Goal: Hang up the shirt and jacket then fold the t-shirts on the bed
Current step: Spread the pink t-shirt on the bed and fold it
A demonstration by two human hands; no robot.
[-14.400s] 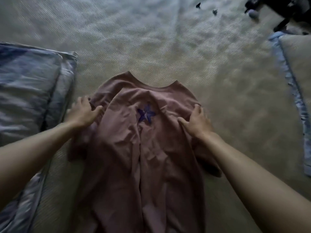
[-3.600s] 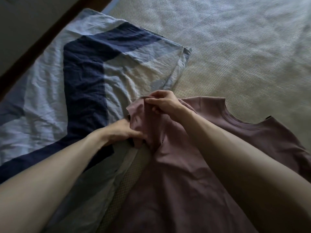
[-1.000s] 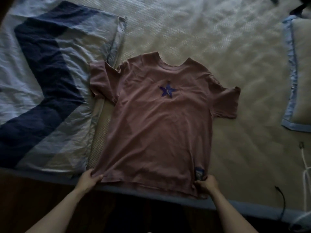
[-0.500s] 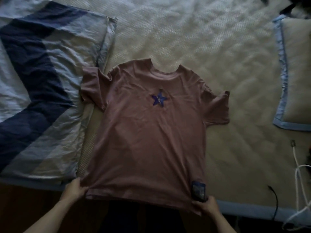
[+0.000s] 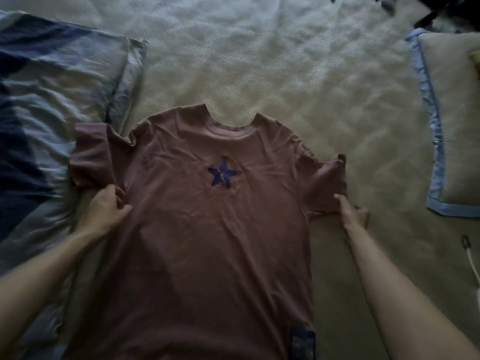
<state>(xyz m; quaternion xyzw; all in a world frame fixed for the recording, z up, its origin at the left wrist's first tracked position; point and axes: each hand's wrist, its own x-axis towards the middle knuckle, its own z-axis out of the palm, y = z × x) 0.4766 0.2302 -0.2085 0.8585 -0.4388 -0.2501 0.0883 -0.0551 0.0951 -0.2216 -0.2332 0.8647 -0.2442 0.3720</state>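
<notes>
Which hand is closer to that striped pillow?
The left hand. It pinches the t-shirt under its sleeve, right beside the striped pillow. The right hand holds the opposite sleeve, across the shirt from it.

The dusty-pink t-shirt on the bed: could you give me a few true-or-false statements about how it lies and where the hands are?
1. The dusty-pink t-shirt lies face up, its blue star print showing. True.
2. The left hand grips the collar. False: it pinches fabric below the left sleeve.
3. The right hand holds the right sleeve's lower edge. True.
4. The shirt is folded in half. False: it is spread flat.
5. A blue-striped pillow lies left of it. True.
</notes>
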